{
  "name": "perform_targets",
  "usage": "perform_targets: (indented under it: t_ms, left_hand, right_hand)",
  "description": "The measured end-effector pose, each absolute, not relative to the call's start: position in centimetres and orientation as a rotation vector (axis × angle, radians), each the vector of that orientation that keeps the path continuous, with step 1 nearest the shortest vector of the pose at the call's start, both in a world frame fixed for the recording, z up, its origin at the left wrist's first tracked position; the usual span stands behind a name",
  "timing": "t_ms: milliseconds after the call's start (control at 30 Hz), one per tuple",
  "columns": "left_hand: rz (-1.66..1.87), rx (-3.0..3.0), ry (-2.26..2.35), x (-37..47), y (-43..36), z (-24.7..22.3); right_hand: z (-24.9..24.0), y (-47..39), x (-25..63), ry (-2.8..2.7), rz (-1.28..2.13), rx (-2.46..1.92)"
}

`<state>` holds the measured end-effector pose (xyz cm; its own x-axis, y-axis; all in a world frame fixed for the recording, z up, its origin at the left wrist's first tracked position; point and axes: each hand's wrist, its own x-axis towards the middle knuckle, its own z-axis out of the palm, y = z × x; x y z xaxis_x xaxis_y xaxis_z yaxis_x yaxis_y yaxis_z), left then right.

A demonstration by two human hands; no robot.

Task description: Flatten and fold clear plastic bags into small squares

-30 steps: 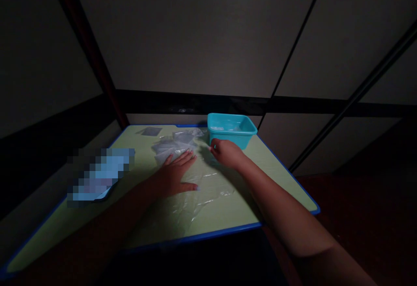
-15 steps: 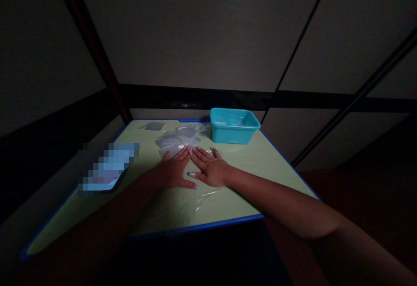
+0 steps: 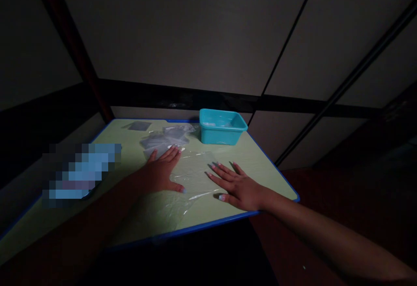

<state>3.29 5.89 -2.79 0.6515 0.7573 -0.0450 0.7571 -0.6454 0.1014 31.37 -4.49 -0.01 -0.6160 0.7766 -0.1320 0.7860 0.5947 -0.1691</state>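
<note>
A clear plastic sheet (image 3: 195, 169), wrinkled and shiny in places, lies on the pale yellow-green table (image 3: 260, 169). My left hand (image 3: 163, 169) rests palm down with its fingers spread at the left part of the sheet. Its fingertips reach the near edge of a loose pile of thin, translucent grey squares (image 3: 156, 140). Near the table's front right edge, my right hand (image 3: 243, 188) is palm down, fingers apart, just above or on the sheet; contact cannot be told. Neither hand grips anything.
At the back right stands a turquoise plastic tub (image 3: 221, 134) with something pale inside. A separate grey square (image 3: 139, 126) lies at the back left. On the left is a blurred-out, light blue flat object (image 3: 86, 169). A panelled wall (image 3: 182, 38) rises behind the table.
My right hand has slid right and toward me, away from my left hand, baring more of the plastic sheet between them. My left hand stays beside the grey squares. The view has shifted slightly.
</note>
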Motion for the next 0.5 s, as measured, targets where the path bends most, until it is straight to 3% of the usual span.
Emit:
perform_targets:
  t_ms: [167, 500]
  left_hand:
    - [0.249, 2.868, 1.005, 4.0, 5.1, -2.4]
    - [0.130, 2.779, 0.917, 3.3, 5.4, -2.7]
  right_hand:
    - [0.8, -6.2, 31.4, 2.772, -0.471, 1.335]
    - [0.1, -8.1, 28.4, 2.880, -0.691, 1.234]
